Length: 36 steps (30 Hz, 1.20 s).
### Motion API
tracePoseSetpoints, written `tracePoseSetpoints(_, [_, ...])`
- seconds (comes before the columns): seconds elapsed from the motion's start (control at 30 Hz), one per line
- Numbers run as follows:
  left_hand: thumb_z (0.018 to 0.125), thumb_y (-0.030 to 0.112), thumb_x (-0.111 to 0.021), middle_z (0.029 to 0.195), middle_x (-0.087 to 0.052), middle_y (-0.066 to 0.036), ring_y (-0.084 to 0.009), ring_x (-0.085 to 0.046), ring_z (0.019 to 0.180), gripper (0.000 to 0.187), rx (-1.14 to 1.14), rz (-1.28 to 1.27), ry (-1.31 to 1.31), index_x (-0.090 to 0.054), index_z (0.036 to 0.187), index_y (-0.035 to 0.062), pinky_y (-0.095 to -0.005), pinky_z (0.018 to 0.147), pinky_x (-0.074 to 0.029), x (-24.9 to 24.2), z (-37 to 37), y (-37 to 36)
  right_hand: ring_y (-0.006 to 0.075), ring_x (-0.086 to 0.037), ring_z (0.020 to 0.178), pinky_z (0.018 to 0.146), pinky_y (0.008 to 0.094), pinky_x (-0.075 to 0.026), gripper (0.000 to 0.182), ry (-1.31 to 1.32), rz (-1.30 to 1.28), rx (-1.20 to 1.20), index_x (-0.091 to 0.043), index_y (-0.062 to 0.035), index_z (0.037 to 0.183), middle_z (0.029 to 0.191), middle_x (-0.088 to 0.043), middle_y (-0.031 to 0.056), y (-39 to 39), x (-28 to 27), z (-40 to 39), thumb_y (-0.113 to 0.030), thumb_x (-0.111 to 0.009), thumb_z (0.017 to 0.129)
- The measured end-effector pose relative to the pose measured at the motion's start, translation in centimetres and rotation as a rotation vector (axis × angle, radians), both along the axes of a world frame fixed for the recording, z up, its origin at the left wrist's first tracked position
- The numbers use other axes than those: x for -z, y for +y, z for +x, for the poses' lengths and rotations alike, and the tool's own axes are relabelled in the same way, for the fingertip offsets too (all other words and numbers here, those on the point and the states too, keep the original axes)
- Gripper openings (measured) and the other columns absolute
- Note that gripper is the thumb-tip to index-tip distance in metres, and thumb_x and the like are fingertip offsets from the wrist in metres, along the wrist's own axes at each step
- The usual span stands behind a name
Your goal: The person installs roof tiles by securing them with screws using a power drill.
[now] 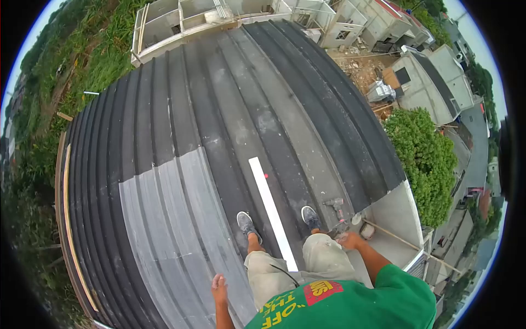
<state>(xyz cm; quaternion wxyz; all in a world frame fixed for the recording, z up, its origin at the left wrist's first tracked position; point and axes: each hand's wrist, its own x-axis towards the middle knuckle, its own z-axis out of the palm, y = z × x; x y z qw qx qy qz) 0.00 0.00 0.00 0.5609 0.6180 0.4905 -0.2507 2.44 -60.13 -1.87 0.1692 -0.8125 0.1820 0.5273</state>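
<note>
My left hand [219, 282] hangs beside my left leg, above the grey sheet. Its fingers are loosely bent and apart, with nothing visible in them. On the other side, my right hand [350, 240] is beside my right thigh, its fingers bunched; whether anything is in them is too small to tell. Just beyond that hand a cordless drill [335, 207] lies on the dark corrugated roof [219, 104]. A long white strip [268, 205] lies between my shoes, its near end hidden by my shorts.
A lighter grey sheet [170, 214] covers the roof at left. Timber boards [71, 219] run along the left edge. At right, the roof ends by a walled recess [392, 214] with a pole [394, 234]. A leafy tree [419, 162] and unfinished buildings [350, 24] stand beyond.
</note>
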Motion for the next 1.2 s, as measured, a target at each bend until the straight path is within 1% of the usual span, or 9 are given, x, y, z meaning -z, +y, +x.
tracePoseSetpoints(0.07, [0.093, 0.033, -0.066, 0.127, -0.062, -0.007, -0.0199, -0.057, 0.115, 0.052, 0.105, -0.031, 0.151, -0.055, 0.136, 0.0052, -0.0372, 0.093, -0.047, -2.0, -2.3, 1.1, 0.0379, -0.064, 0.111, 0.098, 0.0399, -0.049, 0.064, -0.027, 0.087, 0.21, -0.068, -0.005, 0.122, 0.123, -0.067, 0.0171, 4.1, -1.9, -2.9, -0.058, -0.062, 0.087])
tracePoseSetpoints(0.1, [0.094, 0.029, -0.066, 0.128, -0.062, -0.008, -0.0195, -0.058, 0.116, 0.049, 0.155, -0.09, 0.098, -0.055, 0.137, 0.0057, -0.035, 0.092, -0.047, 3.3, 2.8, -7.1, 0.0379, -0.064, 0.111, 0.098, 0.0399, -0.049, 0.064, -0.143, 0.077, 0.216, -0.068, -0.005, 0.122, 0.123, -0.067, 0.0171, -2.3, 0.8, 2.0, -0.058, -0.062, 0.087])
tracePoseSetpoints(0.37, [0.096, 0.028, -0.064, 0.12, -0.066, -0.014, -0.0184, -0.061, 0.111, 0.05, 0.508, -0.167, 0.031, -0.056, 0.132, -0.0057, -0.0307, 0.094, -0.047, -2.1, -0.2, -15.1, 0.0316, -0.069, 0.104, 0.094, 0.0388, -0.051, 0.057, -0.177, 0.046, 0.386, -0.07, -0.0038, 0.117, 0.11, -0.071, 0.022, -5.1, -3.7, -4.6, -0.052, -0.068, 0.085])
tracePoseSetpoints(0.43, [0.096, 0.027, -0.064, 0.12, -0.067, -0.014, -0.0187, -0.061, 0.11, 0.049, 0.52, -0.102, 0.048, -0.056, 0.131, -0.0065, -0.031, 0.094, -0.047, -4.9, 1.2, -15.1, 0.0314, -0.072, 0.094, 0.084, 0.0412, -0.056, 0.057, -0.239, 0.067, 0.554, -0.07, -0.0037, 0.117, 0.104, -0.073, 0.0207, -6.0, -0.8, -8.0, -0.053, -0.064, 0.088])
tracePoseSetpoints(0.53, [0.096, 0.027, -0.064, 0.117, -0.067, -0.015, -0.0188, -0.063, 0.108, 0.049, 0.591, -0.041, 0.046, -0.057, 0.13, -0.0076, -0.0309, 0.094, -0.048, -2.2, -0.4, -13.8, 0.0286, -0.072, 0.08, 0.065, 0.0406, -0.058, 0.06, -0.553, 0.045, 0.326, -0.069, -0.0014, 0.117, 0.093, -0.073, 0.0185, -7.1, 0.8, -12.6, -0.055, -0.059, 0.091])
tracePoseSetpoints(0.6, [0.095, 0.029, -0.063, 0.111, -0.07, -0.015, -0.0193, -0.065, 0.101, 0.051, 0.647, 0.013, 0.016, -0.057, 0.129, -0.0085, -0.0299, 0.089, -0.05, -2.4, -1.6, -12.8, 0.0278, -0.071, 0.072, 0.059, 0.0403, -0.056, 0.062, -0.068, 0.12, 0.764, -0.069, 0.0012, 0.112, 0.088, -0.072, 0.0184, -5.8, -3.4, -11.0, -0.056, -0.056, 0.094])
tracePoseSetpoints(0.7, [0.094, 0.033, -0.064, 0.108, -0.07, -0.015, -0.0213, -0.067, 0.099, 0.054, 0.609, 0.018, 0.052, -0.058, 0.129, -0.0082, -0.0307, 0.088, -0.051, -2.0, -3.3, -12.6, 0.0299, -0.07, 0.072, 0.07, 0.0416, -0.056, 0.06, 0.004, 0.078, 0.856, -0.071, 0.0005, 0.108, 0.094, -0.071, 0.0212, -5.3, -4.2, -10.3, -0.056, -0.054, 0.095])
tracePoseSetpoints(0.97, [0.093, 0.036, -0.067, 0.118, -0.068, -0.02, -0.0257, -0.065, 0.109, 0.056, 0.473, 0.106, -0.05, -0.059, 0.128, -0.0081, -0.0341, 0.092, -0.051, -5.6, -4.4, -17.1, 0.0353, -0.064, 0.111, 0.097, 0.041, -0.048, 0.048, -0.286, 0.106, 0.237, -0.073, -0.0027, 0.108, 0.113, -0.07, 0.0198, -8.8, 3.6, -5.1, -0.046, -0.057, 0.094])
tracePoseSetpoints(1.2, [0.097, 0.029, -0.061, 0.12, -0.066, -0.019, -0.0252, -0.062, 0.111, 0.049, 0.12, 0.175, -0.098, -0.056, 0.131, -0.0065, -0.0333, 0.096, -0.047, 0.1, -9.7, -2.3, 0.0397, -0.057, 0.121, 0.104, 0.0443, -0.044, 0.06, -0.406, 0.125, 0.039, -0.071, -0.0034, 0.116, 0.124, -0.065, 0.0221, 1.3, 1.1, 12.5, -0.056, -0.058, 0.09])
